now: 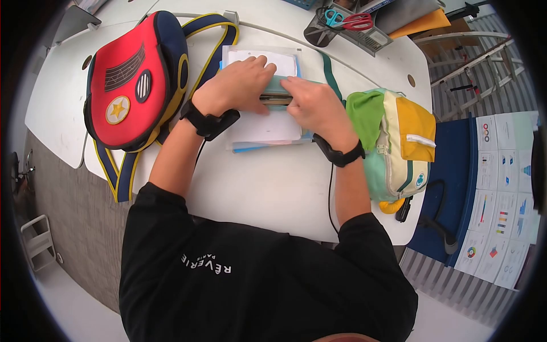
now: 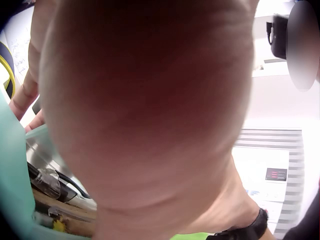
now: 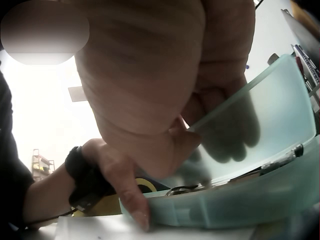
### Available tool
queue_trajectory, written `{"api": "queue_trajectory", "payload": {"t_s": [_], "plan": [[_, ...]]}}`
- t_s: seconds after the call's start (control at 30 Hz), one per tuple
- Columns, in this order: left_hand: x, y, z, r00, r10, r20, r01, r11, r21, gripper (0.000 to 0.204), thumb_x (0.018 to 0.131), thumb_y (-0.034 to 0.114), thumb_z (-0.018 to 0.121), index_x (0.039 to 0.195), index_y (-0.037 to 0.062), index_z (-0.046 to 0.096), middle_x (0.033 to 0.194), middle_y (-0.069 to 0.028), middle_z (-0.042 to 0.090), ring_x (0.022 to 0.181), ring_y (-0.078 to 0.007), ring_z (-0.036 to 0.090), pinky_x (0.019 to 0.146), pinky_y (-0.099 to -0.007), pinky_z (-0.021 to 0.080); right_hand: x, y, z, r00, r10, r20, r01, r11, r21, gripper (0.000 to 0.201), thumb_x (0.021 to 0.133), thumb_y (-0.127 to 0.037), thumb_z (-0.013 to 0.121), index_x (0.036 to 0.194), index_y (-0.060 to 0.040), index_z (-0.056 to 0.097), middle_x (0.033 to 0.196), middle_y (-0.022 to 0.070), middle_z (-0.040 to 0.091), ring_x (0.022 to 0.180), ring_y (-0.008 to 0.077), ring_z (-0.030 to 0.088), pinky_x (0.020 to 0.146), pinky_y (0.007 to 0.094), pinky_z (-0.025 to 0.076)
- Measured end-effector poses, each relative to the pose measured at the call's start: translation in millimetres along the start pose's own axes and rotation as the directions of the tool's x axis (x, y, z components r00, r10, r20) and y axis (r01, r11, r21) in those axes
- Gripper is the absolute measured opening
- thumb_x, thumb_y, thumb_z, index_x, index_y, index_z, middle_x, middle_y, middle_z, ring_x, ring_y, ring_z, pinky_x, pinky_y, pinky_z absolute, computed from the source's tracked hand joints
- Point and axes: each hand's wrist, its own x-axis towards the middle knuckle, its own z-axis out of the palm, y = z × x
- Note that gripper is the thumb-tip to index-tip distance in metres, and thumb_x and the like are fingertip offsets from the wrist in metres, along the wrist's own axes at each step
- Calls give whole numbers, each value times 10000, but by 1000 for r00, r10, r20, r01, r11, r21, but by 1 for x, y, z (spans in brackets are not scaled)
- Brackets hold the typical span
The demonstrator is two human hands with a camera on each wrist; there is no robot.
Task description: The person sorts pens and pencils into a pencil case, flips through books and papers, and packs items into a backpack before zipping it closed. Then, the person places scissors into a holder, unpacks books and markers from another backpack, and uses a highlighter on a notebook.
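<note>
A translucent teal pencil box [image 1: 276, 85] stands partly open in front of me, its hinged lid [image 3: 280, 107] tilted up. Inside the base [image 3: 235, 212], long thin items and something dark wrapped in clear plastic [image 2: 49, 182] show. My left hand [image 1: 242, 85] holds the box's left end, thumb at the near wall and fingers over the far side. With my right hand [image 1: 319, 108] I grip the lid toward its right side, fingers behind it and thumb in front. Beneath the box lie white papers [image 1: 262, 128] in clear and blue sleeves.
A red and navy backpack [image 1: 122, 80] lies at the left, its strap [image 1: 213, 25] reaching behind the papers. To the right is a green, cream and yellow backpack [image 1: 419, 122]. A desk organizer [image 1: 364, 40] with scissors [image 1: 356, 23] stands at the back.
</note>
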Motion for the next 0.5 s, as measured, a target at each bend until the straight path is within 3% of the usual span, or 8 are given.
{"api": "queue_trajectory", "payload": {"t_s": [0.07, 0.1, 0.17, 0.3, 0.37, 0.4, 0.47, 0.5], "plan": [[0, -2, -2, 999, 40, -25, -41, 999, -18, 589, 650, 315, 869, 1044, -30, 599, 1034, -201, 605, 1041, -351, 599, 877, -413, 510, -1, 7, -4, 993, -19, -114, 40, 982, 183, 343, 739, -10, 626, 1078, -3, 679, 942, 174, 706, 858, 357, 683, 762, 402, 569], [1, -3, -6, 999, 47, -22, -47, 999, -12, 589, 650, 315, 869, 1044, -30, 599, 1034, -201, 605, 1041, -351, 599, 877, -413, 510, -2, 9, -8, 992, -14, -122, 36, 983, 182, 343, 739, -10, 626, 1078, -3, 679, 942, 174, 706, 858, 357, 683, 762, 402, 569], [-2, -2, -15, 997, -23, 70, 34, 986, -160, 682, 648, 304, 877, 1190, 9, 587, 1088, -171, 597, 1064, -347, 592, 899, -415, 496, -3, 10, -18, 995, 96, -22, -87, 961, 264, 308, 779, -25, 645, 1082, -32, 699, 964, 163, 712, 856, 349, 683, 746, 383, 564], [-7, -21, -23, 999, 1, 33, 7, 972, -234, 520, 748, 260, 830, 1140, -1, 611, 1058, -180, 634, 1012, -343, 631, 873, -402, 512, -6, 24, -28, 974, 220, 51, -226, 945, 238, 261, 808, -56, 679, 1066, -32, 708, 999, 165, 715, 860, 338, 687, 761, 348, 557], [-6, -29, -31, 1000, -4, 14, 8, 945, -328, 321, 850, 166, 742, 1077, -30, 629, 1008, -200, 664, 941, -329, 666, 828, -385, 532, -9, 35, -27, 987, 105, -124, -82, 981, 178, 253, 818, -90, 722, 1065, -34, 711, 1011, 160, 721, 873, 321, 696, 784, 329, 549], [-9, -27, -34, 998, 15, -54, -31, 950, -312, 184, 895, 96, 678, 1003, -50, 644, 918, -197, 682, 856, -313, 689, 785, -373, 550, -11, 39, -28, 988, 100, -118, -78, 981, 178, 253, 818, -90, 722, 1065, -34, 711, 1011, 160, 721, 873, 321, 696, 784, 329, 549], [-9, -30, -34, 996, 13, -83, -41, 936, -348, 175, 903, 101, 669, 979, -55, 646, 869, -196, 676, 805, -320, 679, 752, -375, 543, -10, 39, -35, 955, 89, -283, -42, 985, 169, 235, 806, -127, 746, 1018, -28, 717, 931, 147, 719, 794, 309, 677, 727, 356, 540], [-8, -32, -35, 994, 16, -111, -58, 923, -379, 173, 911, 107, 659, 955, -60, 647, 821, -196, 669, 755, -327, 668, 720, -378, 535, -9, 37, -39, 955, 90, -283, -42, 985, 169, 235, 806, -127, 746, 1018, -28, 717, 931, 147, 719, 794, 309, 677, 727, 356, 540]]}}
